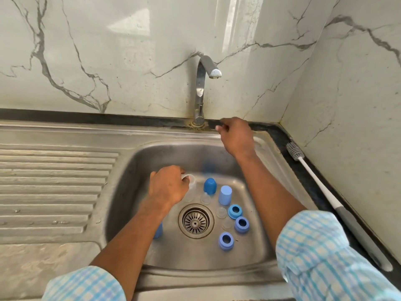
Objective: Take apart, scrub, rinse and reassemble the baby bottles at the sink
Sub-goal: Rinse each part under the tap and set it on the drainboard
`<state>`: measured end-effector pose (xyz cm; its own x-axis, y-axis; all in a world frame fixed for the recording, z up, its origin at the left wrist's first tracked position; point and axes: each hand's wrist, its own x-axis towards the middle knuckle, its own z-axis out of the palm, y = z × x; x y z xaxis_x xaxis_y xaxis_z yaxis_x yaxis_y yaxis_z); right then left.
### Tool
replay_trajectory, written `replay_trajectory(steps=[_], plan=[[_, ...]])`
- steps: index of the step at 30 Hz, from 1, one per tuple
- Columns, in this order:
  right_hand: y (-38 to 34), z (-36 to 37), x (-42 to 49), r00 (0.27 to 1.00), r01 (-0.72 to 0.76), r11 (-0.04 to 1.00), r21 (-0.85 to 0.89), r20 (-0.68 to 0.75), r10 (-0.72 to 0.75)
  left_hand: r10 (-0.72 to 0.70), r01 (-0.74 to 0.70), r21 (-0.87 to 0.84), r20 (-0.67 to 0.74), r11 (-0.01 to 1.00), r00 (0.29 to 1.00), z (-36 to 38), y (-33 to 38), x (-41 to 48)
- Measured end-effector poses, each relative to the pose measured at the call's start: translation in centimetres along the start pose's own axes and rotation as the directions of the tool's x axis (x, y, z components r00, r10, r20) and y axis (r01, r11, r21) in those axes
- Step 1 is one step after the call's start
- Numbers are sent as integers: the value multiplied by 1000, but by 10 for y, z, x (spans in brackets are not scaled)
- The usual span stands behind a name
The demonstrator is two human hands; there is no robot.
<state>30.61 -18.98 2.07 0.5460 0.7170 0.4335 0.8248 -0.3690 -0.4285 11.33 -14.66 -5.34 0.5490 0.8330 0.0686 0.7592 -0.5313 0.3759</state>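
Parts are lying loose in the sink [138,161], so taking apart looks done and rinsing seems to be starting. Centre-left, the left hand [167,185] is curling round a clear bottle [191,180] low in the basin, beside the blue caps [210,186]; rings [235,211] are sitting right of the drain. The right hand [236,135] is hovering, fingers curled, by the tap [200,92] base. Whether it is gripping anything, I cannot tell. Next, I judge: water on, bottle under the spout. The bottle is showing blurred, mostly hidden behind the hand.

Head view, looking steeply down, near sink [269,148], edges seemingly warped.
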Motion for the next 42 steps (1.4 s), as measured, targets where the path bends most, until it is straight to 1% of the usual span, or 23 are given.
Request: replay_trajectory(steps=[2, 4, 7, 9, 12, 15, 19, 22, 23, 25, 28, 29, 31, 32, 33, 34, 35, 36, 37, 38, 39, 42], plan=[[-12, 11, 24, 996, 46, 999, 3, 81, -46, -3, 2, -12, -8, 1000, 1000, 3, 1, 1], [-18, 21, 45, 991, 67, 998, -10, 121, -65, -8, 7, -18, -15, 1000, 1000, 5, 2, 2], [-24, 36, 71, 982, 25, 1000, 8, 189, -26, -16, 16, -11, -25, 1000, 1000, 5, 1, 7], [-25, 42, 81, 981, 7, 1000, 26, 194, -12, -20, 20, -4, -33, 1000, 999, 5, 0, 7], [-22, 48, 90, 989, 20, 999, 27, 147, -23, -36, 36, -6, -31, 999, 999, 4, -1, 8], [-19, 47, 94, 990, 28, 999, 31, 140, -32, -54, 53, -11, -17, 999, 998, 3, -1, 8], [-19, 47, 95, 986, 94, 996, -6, 141, -92, -60, 60, -8, -2, 998, 998, 1, 1, 7], [-22, 48, 97, 972, 161, 984, -81, 183, -145, -64, 64, 5, -2, 998, 998, -1, 1, 6], [-22, 49, 98, 970, 168, 982, -82, 193, -149, -65, 65, 13, -3, 998, 998, -1, 1, 6], [-22, 49, 99, 972, 136, 991, -11, 196, -131, -72, 71, 28, 5, 997, 997, -1, 1, 6], [-18, 46, 98, 972, 126, 991, 51, 195, -133, -83, 83, 30, 8, 996, 997, -2, 2, 6], [-16, 43, 95, 975, 106, 989, 106, 184, -124, -89, 89, 22, 5, 996, 996, -3, 2, 6], [-5, 39, 81, 990, 11, 971, 241, 133, -45, -108, 108, 8, -3, 994, 994, -4, 0, 6], [5, 41, 71, 992, -62, 963, 262, 118, 32, -118, 118, 7, -6, 993, 993, -5, -1, 6], [17, 46, 59, 982, -146, 958, 246, 156, 110, -129, 129, 8, -12, 992, 992, -5, -2, 7], [27, 52, 44, 950, -228, 950, 212, 261, 170, -140, 140, 5, -19, 990, 990, -6, -3, 7], [33, 59, 26, 890, -290, 942, 170, 409, 200, -150, 150, 0, -23, 989, 988, -6, -4, 8], [36, 66, 8, 812, -308, 943, 122, 550, 194, -160, 160, -6, -25, 987, 987, -6, -5, 8], [36, 74, -9, 741, -291, 953, 85, 650, 168, -169, 169, -10, -25, 986, 985, -5, -6, 8], [33, 80, -23, 689, -270, 961, 55, 708, 153, -175, 174, -12, -27, 985, 984, -5, -6, 8], [29, 87, -35, 656, -273, 961, 38, 739, 157, -178, 178, -11, -32, 984, 984, -4, -7, 9], [17, 106, -52, 601, -378, 925, 40, 770, 212, -185, 185, -9, -52, 983, 981, -3, -7, 9]])
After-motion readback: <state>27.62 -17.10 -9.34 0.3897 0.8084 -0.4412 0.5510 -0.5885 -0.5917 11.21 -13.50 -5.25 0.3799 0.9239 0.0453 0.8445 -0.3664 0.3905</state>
